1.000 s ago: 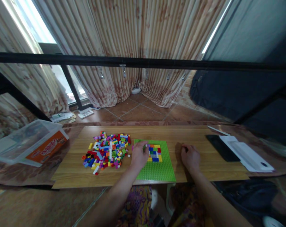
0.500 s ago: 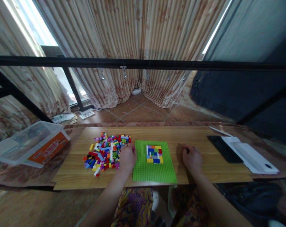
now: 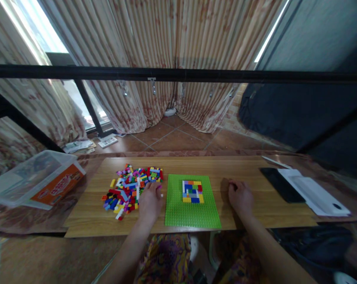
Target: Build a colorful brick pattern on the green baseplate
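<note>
My left hand (image 3: 150,200) is over the right edge of a heap of toy bricks (image 3: 127,189) in many colours. Its fingers are pinched around a small purple brick (image 3: 158,187), mostly covered by the fingertips. A small white brick (image 3: 162,195) shows just beside those fingers. To the right lies a green studded baseplate (image 3: 193,216), bearing a square brick build (image 3: 192,192) of blue, yellow, red, white and orange pieces. My right hand (image 3: 240,196) rests on the wood beyond the baseplate, fingers curled in, with nothing visible in them.
The bricks and baseplate lie on a wooden board (image 3: 196,165). A clear plastic box (image 3: 39,179) with an orange label stands at the left. A black flat object (image 3: 281,185) and a white tray-like piece (image 3: 313,193) lie at the right. A dark rail (image 3: 178,75) crosses behind.
My left hand has moved left, away from the baseplate's edge and onto the brick heap, with the purple brick still at its fingertips. My right hand has stayed in place.
</note>
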The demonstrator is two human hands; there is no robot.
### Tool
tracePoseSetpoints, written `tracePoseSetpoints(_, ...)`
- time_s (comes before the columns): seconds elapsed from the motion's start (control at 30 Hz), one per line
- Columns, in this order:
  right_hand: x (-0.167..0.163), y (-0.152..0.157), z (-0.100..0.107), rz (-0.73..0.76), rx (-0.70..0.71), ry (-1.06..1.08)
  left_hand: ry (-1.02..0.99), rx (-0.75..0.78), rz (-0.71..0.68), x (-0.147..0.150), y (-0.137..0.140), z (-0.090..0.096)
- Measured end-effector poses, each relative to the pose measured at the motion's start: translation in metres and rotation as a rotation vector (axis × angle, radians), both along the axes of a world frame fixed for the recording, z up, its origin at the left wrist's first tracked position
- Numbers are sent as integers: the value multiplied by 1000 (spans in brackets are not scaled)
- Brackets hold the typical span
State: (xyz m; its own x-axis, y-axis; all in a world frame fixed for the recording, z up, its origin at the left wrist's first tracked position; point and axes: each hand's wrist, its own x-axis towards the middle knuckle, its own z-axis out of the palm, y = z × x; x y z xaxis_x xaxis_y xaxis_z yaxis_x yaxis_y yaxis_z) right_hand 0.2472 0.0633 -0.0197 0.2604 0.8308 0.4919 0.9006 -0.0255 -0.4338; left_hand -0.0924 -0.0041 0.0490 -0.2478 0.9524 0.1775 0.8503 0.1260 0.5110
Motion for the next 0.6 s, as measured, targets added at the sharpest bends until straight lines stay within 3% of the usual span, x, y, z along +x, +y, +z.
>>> tracePoseSetpoints(0.27, 3, 0, -2, 10, 0, -37, -52, 74, 67, -40, -37, 3)
tracePoseSetpoints(0.47, 2, -1, 0, 3, -20, -66, -49, 114, 162, -78, -45, -5)
tracePoseSetpoints(0.6, 2, -2, 0, -19, -29, -73, -65, 117, 202, -87, -45, -11)
